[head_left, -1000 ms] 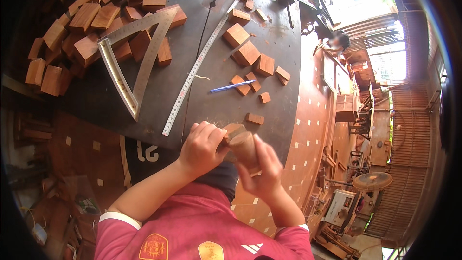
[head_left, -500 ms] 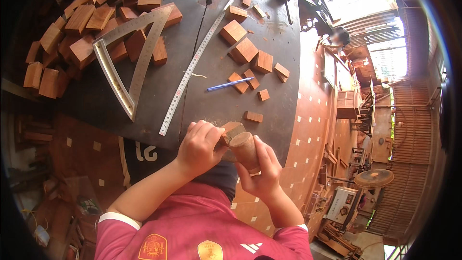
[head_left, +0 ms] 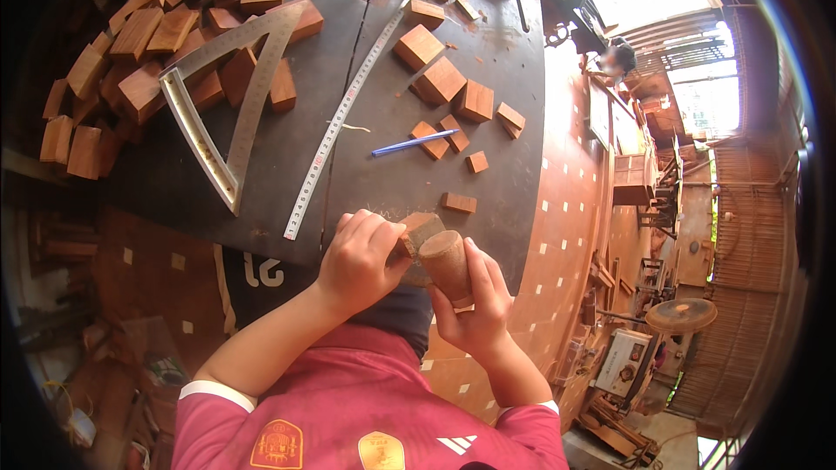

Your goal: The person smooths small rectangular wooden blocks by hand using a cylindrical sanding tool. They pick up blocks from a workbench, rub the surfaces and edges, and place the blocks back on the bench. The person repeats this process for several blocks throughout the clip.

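At the table's near edge, my left hand (head_left: 360,263) is closed on a small wooden block (head_left: 421,228), pinching its left end. My right hand (head_left: 479,306) wraps round a short brown cylinder (head_left: 448,268) with a grainy surface and a flat round top. The cylinder leans against the block's near right side, and part of the block is hidden behind it. Pale dust lies on the dark table (head_left: 287,144) just beyond my hands. A small wood offcut (head_left: 459,203) is the nearest loose piece.
A metal triangle frame (head_left: 248,117) rests against a heap of wooden blocks (head_left: 139,35) at the left. A measuring tape strip (head_left: 329,135) crosses the table; a blue pen (head_left: 414,143) lies across small blocks. Farther right are a tiled floor, workshop machinery and another person (head_left: 618,59).
The cylinder has shifted slightly right and is tilted a bit differently against the block. Both hands keep their holds. The whole view has moved slightly.
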Action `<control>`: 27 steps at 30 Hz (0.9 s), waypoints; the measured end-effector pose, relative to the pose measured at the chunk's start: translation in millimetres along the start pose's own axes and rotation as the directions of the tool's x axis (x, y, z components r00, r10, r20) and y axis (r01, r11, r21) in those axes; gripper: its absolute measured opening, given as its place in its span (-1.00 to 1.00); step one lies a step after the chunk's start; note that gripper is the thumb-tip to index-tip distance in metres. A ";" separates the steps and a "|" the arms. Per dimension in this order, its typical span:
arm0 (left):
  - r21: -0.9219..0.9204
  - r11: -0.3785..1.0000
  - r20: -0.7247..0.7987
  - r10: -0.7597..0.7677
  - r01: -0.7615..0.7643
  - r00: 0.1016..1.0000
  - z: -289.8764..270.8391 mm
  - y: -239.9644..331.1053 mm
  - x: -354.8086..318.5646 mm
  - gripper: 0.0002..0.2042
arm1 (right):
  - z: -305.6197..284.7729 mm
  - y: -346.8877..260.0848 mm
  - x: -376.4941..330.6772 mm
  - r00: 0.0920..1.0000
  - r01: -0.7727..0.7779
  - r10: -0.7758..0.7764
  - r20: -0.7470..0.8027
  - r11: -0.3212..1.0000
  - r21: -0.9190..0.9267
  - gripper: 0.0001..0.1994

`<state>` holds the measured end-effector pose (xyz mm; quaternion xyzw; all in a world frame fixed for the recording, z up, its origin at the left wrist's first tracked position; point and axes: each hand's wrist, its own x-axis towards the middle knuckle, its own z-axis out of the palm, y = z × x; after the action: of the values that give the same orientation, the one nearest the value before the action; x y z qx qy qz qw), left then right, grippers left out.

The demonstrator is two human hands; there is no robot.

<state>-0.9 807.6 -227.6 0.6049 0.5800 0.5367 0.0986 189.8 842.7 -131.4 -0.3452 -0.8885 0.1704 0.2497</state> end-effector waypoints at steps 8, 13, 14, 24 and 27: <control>-0.006 1.000 0.009 -0.001 0.001 1.000 1.3 -0.8 -1.4 -0.58 | 14.1 5.7 -4.2 0.996 -0.020 0.022 -0.087 0.999 0.028 -0.26; 0.003 1.000 0.005 0.004 -0.004 1.000 1.0 0.1 -0.9 -0.57 | 17.2 6.1 -5.9 0.995 -0.033 0.039 -0.091 0.997 0.067 -0.23; 0.006 1.000 0.007 0.005 -0.005 1.000 0.8 -0.3 -1.2 -0.57 | 19.6 1.8 -8.5 0.996 0.026 -0.017 -0.088 0.995 0.097 -0.24; 0.008 1.000 0.016 0.013 -0.014 1.000 0.2 -0.2 -0.8 -0.59 | 8.1 9.5 -6.5 0.993 -0.057 0.058 -0.104 0.998 0.013 -0.26; 0.011 1.000 0.015 0.015 -0.016 1.000 1.7 -0.9 -1.7 -0.58 | 5.4 20.5 1.4 0.983 -0.144 0.145 -0.115 0.989 0.012 -0.24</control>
<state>0.2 807.4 -229.9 0.6139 0.5776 0.5295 0.0953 196.7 857.4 -145.1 -0.4176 -0.8448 0.1694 0.2885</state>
